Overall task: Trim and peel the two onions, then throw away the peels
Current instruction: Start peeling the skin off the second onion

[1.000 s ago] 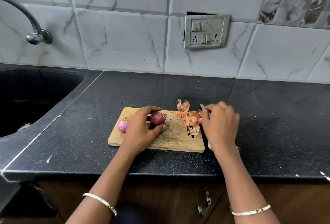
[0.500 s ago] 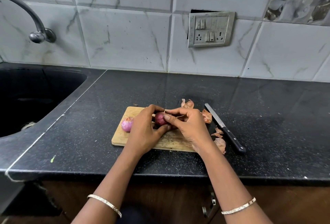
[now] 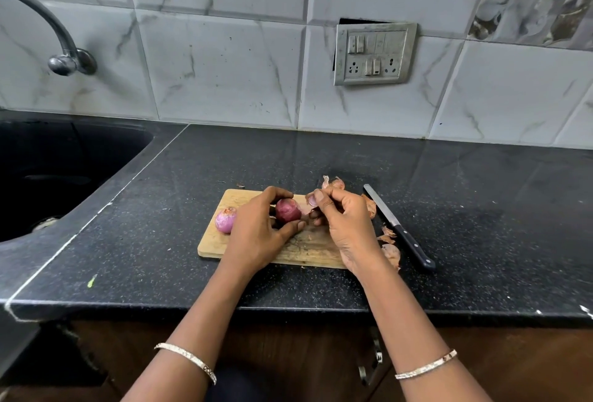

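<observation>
Darker onion (image 3: 287, 210) near the cutting board's (image 3: 218, 247) back edge is gripped by the left hand (image 3: 256, 234) while the right hand (image 3: 343, 218) pinches its loosened peel (image 3: 304, 206): peeling looks underway, and next that skin should be stripped clear

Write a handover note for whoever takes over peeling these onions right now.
Left hand grips the dark onion over the board. Right hand pinches a peel strip coming off it.
Pale onion lies on the board's left end, apparently peeled. Knife lies on the counter, right of the board, beside loose peels.
Left: finish peeling the dark onion, then throw away all the peels.
</observation>
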Demonstrator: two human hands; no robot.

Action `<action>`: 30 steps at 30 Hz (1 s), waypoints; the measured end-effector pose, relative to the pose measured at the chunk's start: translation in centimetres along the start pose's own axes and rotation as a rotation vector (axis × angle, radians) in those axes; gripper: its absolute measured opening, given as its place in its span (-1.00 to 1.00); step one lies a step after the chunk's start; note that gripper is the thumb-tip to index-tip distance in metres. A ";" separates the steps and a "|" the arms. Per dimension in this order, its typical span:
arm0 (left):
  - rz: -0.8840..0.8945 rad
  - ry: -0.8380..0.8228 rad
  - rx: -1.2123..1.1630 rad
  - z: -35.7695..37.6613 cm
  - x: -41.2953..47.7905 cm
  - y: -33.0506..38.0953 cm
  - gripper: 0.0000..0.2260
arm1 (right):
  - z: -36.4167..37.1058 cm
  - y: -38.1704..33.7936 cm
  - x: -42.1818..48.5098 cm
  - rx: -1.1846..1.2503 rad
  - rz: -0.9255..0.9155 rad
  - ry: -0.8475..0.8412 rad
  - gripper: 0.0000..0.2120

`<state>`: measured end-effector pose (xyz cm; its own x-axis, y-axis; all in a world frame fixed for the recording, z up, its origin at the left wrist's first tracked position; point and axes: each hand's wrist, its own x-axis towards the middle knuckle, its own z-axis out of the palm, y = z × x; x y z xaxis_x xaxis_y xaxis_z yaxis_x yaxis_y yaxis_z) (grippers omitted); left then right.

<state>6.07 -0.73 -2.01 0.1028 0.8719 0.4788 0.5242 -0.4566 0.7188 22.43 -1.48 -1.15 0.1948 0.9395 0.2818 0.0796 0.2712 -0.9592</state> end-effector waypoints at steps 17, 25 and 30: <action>0.132 -0.049 -0.074 0.8 1.5 0.3 -0.60 | 0.0 -0.1 -0.1 -0.320 -0.090 0.206 -0.89; -0.045 -0.186 -0.471 1.0 1.6 0.4 -0.71 | -0.2 -0.3 -0.2 -0.018 -0.062 -0.008 -0.79; -0.219 -0.257 -0.773 0.8 1.4 0.5 -0.78 | -0.5 -0.1 -0.4 0.032 -0.107 0.025 -0.84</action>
<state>7.12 0.40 -1.35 0.3042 0.9253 0.2265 -0.1617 -0.1842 0.9695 22.86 -1.94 -1.19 0.2114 0.8994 0.3827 0.0696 0.3767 -0.9237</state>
